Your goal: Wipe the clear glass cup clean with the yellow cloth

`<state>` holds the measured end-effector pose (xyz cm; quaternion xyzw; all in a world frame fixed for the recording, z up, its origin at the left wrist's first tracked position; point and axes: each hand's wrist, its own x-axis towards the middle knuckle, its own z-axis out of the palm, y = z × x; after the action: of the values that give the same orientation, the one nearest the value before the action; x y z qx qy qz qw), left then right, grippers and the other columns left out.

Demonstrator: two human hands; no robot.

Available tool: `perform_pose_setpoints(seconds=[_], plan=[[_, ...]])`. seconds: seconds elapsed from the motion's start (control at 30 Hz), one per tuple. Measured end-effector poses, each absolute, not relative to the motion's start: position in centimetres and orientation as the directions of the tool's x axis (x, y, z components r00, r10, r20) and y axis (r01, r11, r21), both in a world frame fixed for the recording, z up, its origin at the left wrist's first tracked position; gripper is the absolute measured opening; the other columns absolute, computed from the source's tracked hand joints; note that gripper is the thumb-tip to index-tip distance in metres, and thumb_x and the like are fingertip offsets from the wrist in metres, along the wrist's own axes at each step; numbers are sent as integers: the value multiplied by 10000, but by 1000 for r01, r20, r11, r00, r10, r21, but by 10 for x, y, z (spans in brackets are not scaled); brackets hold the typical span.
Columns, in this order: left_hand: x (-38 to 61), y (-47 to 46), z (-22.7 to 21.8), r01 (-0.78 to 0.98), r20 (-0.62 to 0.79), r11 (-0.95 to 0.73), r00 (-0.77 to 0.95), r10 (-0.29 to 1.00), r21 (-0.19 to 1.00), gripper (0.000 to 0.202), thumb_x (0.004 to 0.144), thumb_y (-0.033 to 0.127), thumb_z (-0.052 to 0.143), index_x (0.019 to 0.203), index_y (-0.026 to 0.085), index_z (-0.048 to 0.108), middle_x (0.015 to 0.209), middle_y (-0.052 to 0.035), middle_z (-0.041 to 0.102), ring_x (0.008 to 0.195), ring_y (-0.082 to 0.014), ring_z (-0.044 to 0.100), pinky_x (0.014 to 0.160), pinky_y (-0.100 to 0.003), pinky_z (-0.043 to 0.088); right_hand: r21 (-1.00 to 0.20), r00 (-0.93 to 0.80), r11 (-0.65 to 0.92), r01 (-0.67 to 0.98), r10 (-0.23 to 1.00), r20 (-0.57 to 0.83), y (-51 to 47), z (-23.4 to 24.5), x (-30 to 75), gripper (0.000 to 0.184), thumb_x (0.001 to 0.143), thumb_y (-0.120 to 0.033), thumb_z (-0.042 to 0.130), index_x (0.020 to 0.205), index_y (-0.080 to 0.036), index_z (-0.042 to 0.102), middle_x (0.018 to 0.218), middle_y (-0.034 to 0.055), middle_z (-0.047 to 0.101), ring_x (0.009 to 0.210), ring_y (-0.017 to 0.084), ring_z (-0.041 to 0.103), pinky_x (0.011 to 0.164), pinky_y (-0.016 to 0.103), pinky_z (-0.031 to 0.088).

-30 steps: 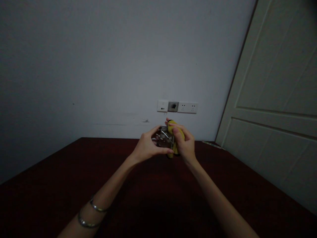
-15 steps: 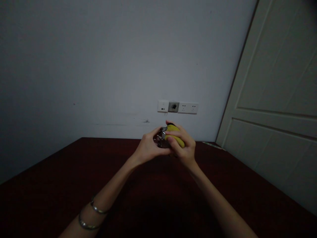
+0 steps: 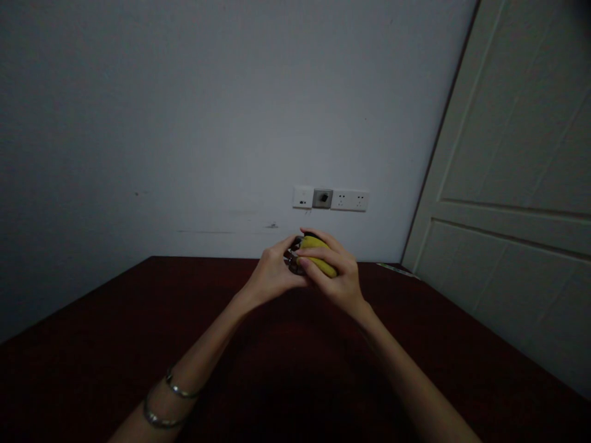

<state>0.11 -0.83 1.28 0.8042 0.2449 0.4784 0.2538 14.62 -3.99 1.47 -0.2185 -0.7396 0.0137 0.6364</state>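
Note:
Both hands meet above the far middle of a dark red table (image 3: 138, 344). My left hand (image 3: 272, 277) curls round a small clear glass object with a metal part (image 3: 292, 258), mostly hidden by the fingers. My right hand (image 3: 339, 280) presses a yellow cloth (image 3: 318, 261) against that object, fingers wrapped over the cloth. Two metal bangles (image 3: 168, 403) sit on my left forearm.
A pale wall stands behind the table with a row of wall sockets (image 3: 330, 199). A white panelled door (image 3: 517, 184) is on the right. A thin flat item (image 3: 397, 269) lies at the table's far right edge.
My right hand has slid leftward with the yellow cloth over the glass object, which is now more covered. Both hands dropped slightly.

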Motion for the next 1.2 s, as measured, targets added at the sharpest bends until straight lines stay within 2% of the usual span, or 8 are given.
perform_pose_setpoints(seconds=[0.23,0.3,0.5,0.57,0.77,0.83,1.0,1.2], plan=[[3,-10,15,251,674,-779,395,625,575,681,542,380,808,1147,180,567,1062,-61,655,921,-211,614,811,-324,494,-585,167,799,136,564,809,-29,16,143,121,778,-301,641,829,-239,733,1024,51,709,1026,228,630,934,412,469],[4,-11,16,290,657,-758,378,652,585,621,554,379,796,1104,175,591,990,-52,673,866,-201,620,768,-310,496,-564,125,809,165,550,826,-28,16,145,123,780,-293,641,840,-242,735,1061,52,698,1046,230,621,945,413,461],[2,-11,18,338,610,-708,360,706,620,470,607,250,729,1051,155,610,841,-9,680,714,-149,603,609,-231,465,-337,-149,899,280,388,910,-33,12,150,140,782,-217,639,874,-266,733,1204,50,627,1090,215,594,961,420,453],[2,-11,18,345,621,-714,353,700,609,480,607,248,728,1064,162,611,854,-8,683,718,-149,603,627,-239,472,-356,-126,893,276,401,908,-32,12,150,135,781,-220,642,870,-267,732,1193,49,633,1084,209,597,961,413,454],[4,-11,17,351,628,-718,348,696,601,618,548,409,791,1099,192,613,965,-35,685,838,-196,626,756,-314,495,-578,125,798,173,564,816,-24,13,147,130,783,-291,636,858,-258,736,1047,47,703,1038,220,626,945,414,465],[4,-10,16,330,621,-715,356,699,616,590,564,375,785,1100,199,612,970,-32,685,846,-194,628,760,-311,496,-557,131,805,204,541,831,-25,13,146,127,784,-285,634,852,-255,737,1038,50,704,1044,224,622,950,419,460],[3,-8,16,253,586,-688,376,718,681,417,618,199,717,1020,154,618,874,-25,679,752,-159,617,647,-253,489,-369,-74,885,283,404,912,-33,12,147,128,784,-231,639,865,-258,733,1203,57,626,1106,215,582,959,406,451],[5,-15,23,76,580,-654,395,713,752,586,573,312,793,1086,116,591,1019,-85,666,911,-198,614,797,-313,498,-510,117,853,109,498,859,-27,12,150,165,819,-317,600,931,-277,714,1160,39,661,1117,221,585,991,435,431]])
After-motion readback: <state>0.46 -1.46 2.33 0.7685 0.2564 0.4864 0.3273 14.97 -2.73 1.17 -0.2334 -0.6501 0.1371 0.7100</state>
